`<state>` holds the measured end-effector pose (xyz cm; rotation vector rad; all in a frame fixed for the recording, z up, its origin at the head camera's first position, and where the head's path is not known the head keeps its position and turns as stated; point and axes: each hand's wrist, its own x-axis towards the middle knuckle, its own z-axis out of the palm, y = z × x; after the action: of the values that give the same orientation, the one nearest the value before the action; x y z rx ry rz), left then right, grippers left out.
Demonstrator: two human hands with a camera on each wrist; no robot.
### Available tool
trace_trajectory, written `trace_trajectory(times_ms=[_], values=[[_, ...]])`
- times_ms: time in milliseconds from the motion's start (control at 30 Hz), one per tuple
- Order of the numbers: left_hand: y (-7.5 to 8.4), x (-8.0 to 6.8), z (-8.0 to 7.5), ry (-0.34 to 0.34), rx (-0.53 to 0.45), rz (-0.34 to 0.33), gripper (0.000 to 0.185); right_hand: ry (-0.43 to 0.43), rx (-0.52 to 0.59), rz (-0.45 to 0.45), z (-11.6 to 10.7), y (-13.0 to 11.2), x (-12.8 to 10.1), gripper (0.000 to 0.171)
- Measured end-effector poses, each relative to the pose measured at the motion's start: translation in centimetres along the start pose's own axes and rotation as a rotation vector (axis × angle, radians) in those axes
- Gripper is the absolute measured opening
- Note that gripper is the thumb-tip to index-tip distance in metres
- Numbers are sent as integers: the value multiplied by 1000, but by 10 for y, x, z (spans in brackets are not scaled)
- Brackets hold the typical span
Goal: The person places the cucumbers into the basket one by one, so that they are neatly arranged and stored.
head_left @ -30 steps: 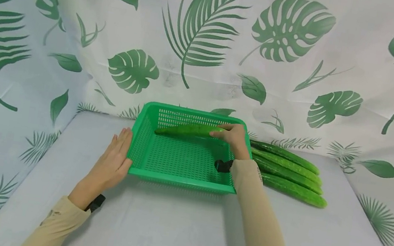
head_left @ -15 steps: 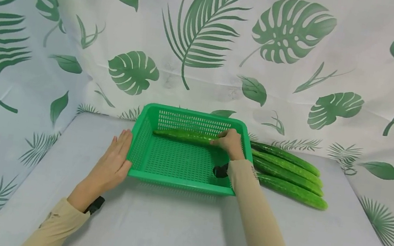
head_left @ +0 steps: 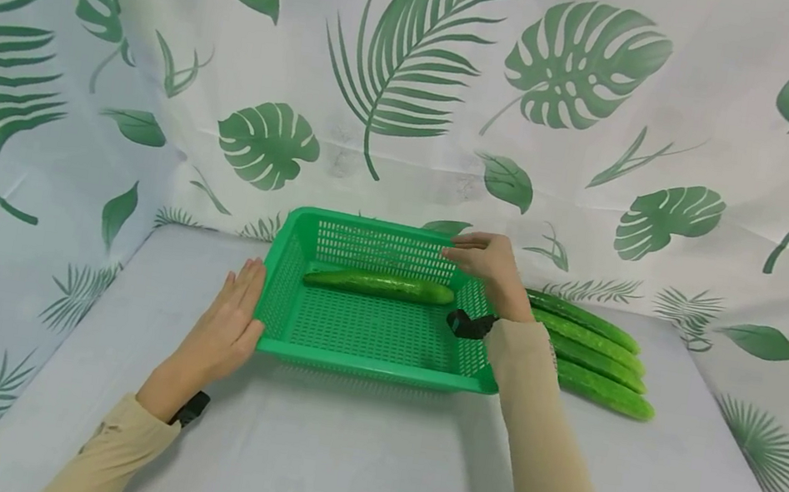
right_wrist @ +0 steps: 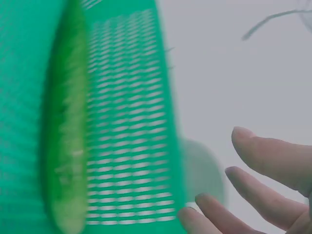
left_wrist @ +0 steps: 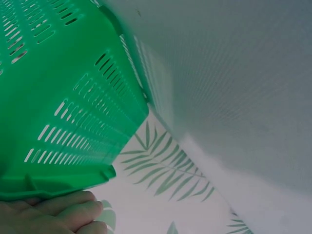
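Note:
A green slotted plastic basket (head_left: 357,363) sits on the grey table. One cucumber (head_left: 378,284) lies along its far side, blurred in the right wrist view as cucumber (right_wrist: 66,146). My left hand (head_left: 229,322) rests flat, fingers straight, against the basket's left wall (left_wrist: 73,112); its fingertips (left_wrist: 63,214) show under the rim. My right hand (head_left: 487,261) hovers empty above the basket's far right corner, fingers relaxed and spread (right_wrist: 263,180). Three more cucumbers (head_left: 594,356) lie side by side on the table right of the basket.
A leaf-printed white cloth (head_left: 416,89) hangs close behind and to both sides of the table. Bare grey tabletop (head_left: 349,458) stretches in front of the basket. A black strap (head_left: 468,324) sits on my right wrist.
My right hand let go of the cucumber, which now lies in the basket, and lifted up and to the right. The left hand stayed against the basket.

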<state>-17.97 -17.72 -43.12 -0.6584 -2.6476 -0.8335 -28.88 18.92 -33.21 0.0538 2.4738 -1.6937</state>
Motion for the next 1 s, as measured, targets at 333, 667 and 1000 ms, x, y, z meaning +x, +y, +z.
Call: trace_trajectory(times_ms=[333, 667, 1000], values=[[0, -1, 0, -8, -1, -3, 65, 79, -60, -252, -41, -35, -55, 48], [-1, 1, -1, -27, -2, -9, 65, 371, -49, -532, -86, -25, -109, 35], [0, 1, -1, -24, -4, -19, 65, 590, 91, -469, -146, 38, -140, 32]])
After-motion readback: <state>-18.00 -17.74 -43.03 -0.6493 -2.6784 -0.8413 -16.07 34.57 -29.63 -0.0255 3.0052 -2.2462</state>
